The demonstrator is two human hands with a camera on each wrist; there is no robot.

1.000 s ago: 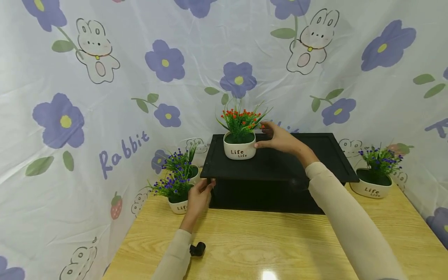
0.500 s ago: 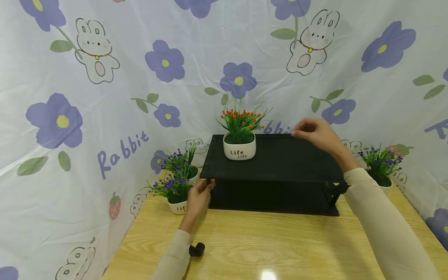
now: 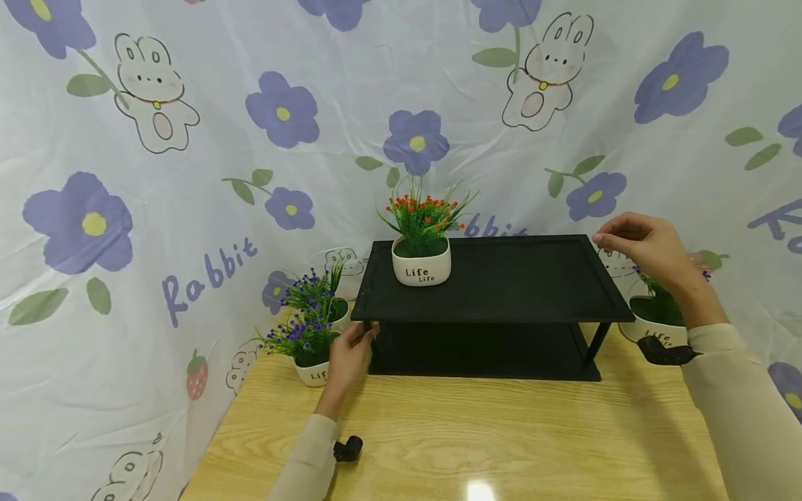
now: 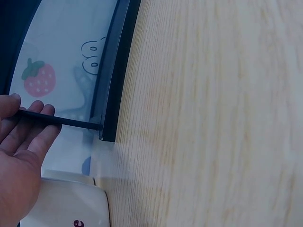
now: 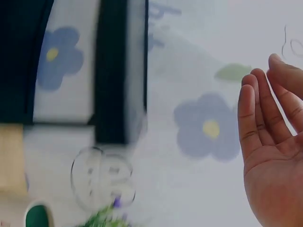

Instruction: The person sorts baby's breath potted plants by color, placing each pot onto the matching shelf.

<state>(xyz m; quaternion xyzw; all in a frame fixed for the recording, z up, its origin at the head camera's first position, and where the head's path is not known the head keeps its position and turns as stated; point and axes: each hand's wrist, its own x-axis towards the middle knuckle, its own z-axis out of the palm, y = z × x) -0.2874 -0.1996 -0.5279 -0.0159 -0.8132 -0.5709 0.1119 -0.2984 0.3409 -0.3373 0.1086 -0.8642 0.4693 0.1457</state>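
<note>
A two-tier black shelf (image 3: 520, 282) stands on a wooden table. My left hand (image 3: 348, 356) grips the thin front-left post (image 4: 75, 122) of the shelf, thumb on one side and fingers on the other in the left wrist view. On the upper tier, toward the left, sits a white pot of artificial red flowers (image 3: 422, 270) marked "Life". My right hand (image 3: 651, 250) hovers by the far right corner of the shelf, holding nothing; its fingers (image 5: 248, 111) are gently bent in the right wrist view.
Two pots of purple flowers (image 3: 311, 374) stand left of the shelf, one behind the other. Another purple-flowered pot (image 3: 658, 330) is at the right, partly hidden by my right arm. A printed cloth (image 3: 351, 62) hangs behind the table (image 3: 432, 431).
My right hand has left the red-flowered pot and travelled right, past the shelf's far right corner. The pot stays put, my left hand keeps its hold, and the head view has shifted slightly.
</note>
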